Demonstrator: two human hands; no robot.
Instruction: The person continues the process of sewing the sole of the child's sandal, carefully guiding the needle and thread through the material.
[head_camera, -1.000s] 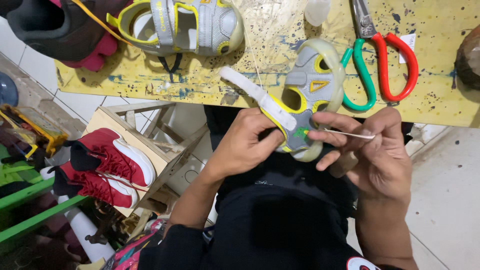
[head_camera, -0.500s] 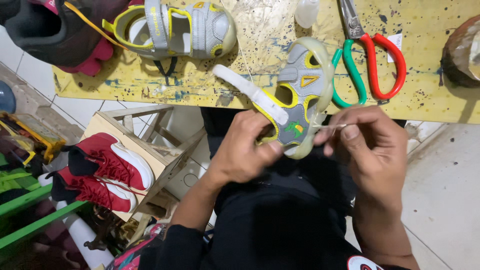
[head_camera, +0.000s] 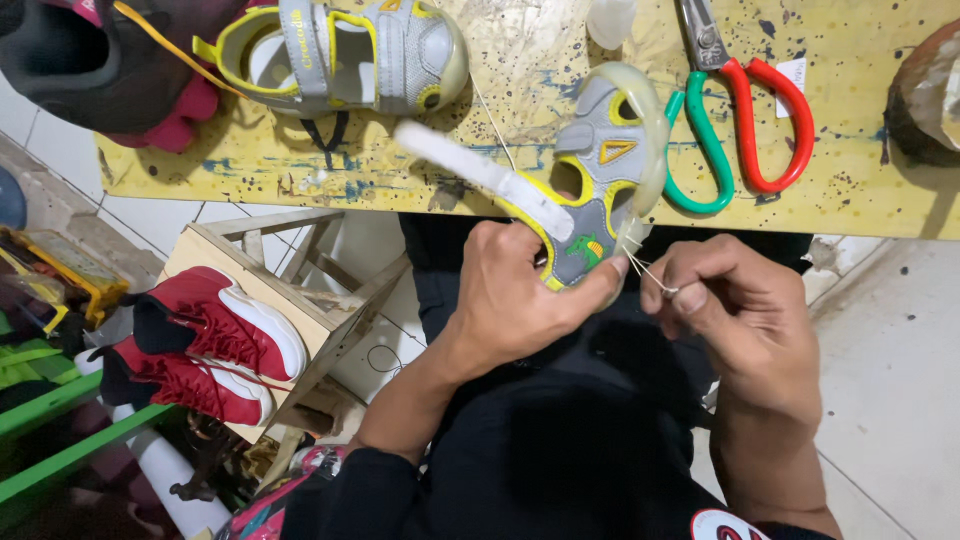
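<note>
Small grey-and-yellow child's sandal clamped in left hand; thin pale thread pinched by right hand; best drawn taut, straight from sole edge.

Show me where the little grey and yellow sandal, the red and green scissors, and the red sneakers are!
Small grey and yellow sandal (head_camera: 590, 215), head view: grey side panel of the upper.
Scissors with one red and one green handle (head_camera: 775, 125), head view: red handle loop.
Pair of red sneakers (head_camera: 215, 345), head view: upper shoe's red side.

A paint-spattered yellow workbench stood beyond the fingers, bearing a grey-and-yellow sandal and red-and-green scissors.
</note>
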